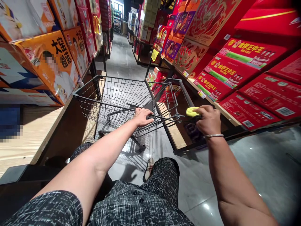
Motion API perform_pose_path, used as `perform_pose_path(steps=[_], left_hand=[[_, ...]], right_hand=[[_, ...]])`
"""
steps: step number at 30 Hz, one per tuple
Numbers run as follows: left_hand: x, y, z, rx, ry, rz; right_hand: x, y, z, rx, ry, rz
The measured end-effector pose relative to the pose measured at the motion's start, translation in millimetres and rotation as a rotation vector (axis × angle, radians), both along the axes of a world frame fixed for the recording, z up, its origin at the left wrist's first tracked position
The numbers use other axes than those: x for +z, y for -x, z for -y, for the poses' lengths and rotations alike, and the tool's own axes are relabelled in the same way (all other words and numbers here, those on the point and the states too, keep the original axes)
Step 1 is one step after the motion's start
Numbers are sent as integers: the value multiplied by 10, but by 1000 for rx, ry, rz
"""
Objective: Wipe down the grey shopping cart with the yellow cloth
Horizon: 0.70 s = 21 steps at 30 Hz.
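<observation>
The shopping cart (113,103) stands just ahead of the person, set crosswise in the aisle, directly under the left hand and off to the left of the right one. Nearest me are a patterned sleeve (56,207) and one bracelet (213,136), on the right wrist. The right hand (209,118) is closed tight, with one yellow cloth (192,111) bunched in it; it seems to have the handle (187,92) too, though the fingers hide where they meet. The left hand (143,117) is partly closed, its fingers hooked over the near rim of the basket. That basket is a single wire one, and grey floor tiles (117,89) show through its mesh. Two wheels can be made out beneath it. On the right-hand shelf, three red boxes with yellow lettering (229,71) sit stacked like steps, more red cartons (265,94) beside them. On the left, two orange cartons printed with a person's picture (57,62) stand side by side. Farther off, the aisle runs between stacked goods to a bright window (118,8).
</observation>
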<state>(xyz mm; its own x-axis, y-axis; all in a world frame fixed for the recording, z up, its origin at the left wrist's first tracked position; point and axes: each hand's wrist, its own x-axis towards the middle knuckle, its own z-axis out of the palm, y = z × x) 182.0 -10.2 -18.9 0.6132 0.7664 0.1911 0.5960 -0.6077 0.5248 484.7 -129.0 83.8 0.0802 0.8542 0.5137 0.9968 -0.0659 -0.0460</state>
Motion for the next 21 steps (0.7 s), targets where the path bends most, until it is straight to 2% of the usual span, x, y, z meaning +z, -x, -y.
perform_pose_path(steps=[3,6,11,16,21], left_hand=[[20,-18,9,11,1,-6],[16,-23,-11,-6,-11,-37],[-23,-3,-50,-79,-56,-101],[-24,0,-53,-98,-65,-130],[-60,76,-136,-98,-66,-91]], right_hand=[[93,-236,-73,76,148,-181],[128,-257,-109,78,267,-139],[149,-150,-37,62,315,6],[187,-25,72,19,358,71],[186,256,251,-23,336,92]])
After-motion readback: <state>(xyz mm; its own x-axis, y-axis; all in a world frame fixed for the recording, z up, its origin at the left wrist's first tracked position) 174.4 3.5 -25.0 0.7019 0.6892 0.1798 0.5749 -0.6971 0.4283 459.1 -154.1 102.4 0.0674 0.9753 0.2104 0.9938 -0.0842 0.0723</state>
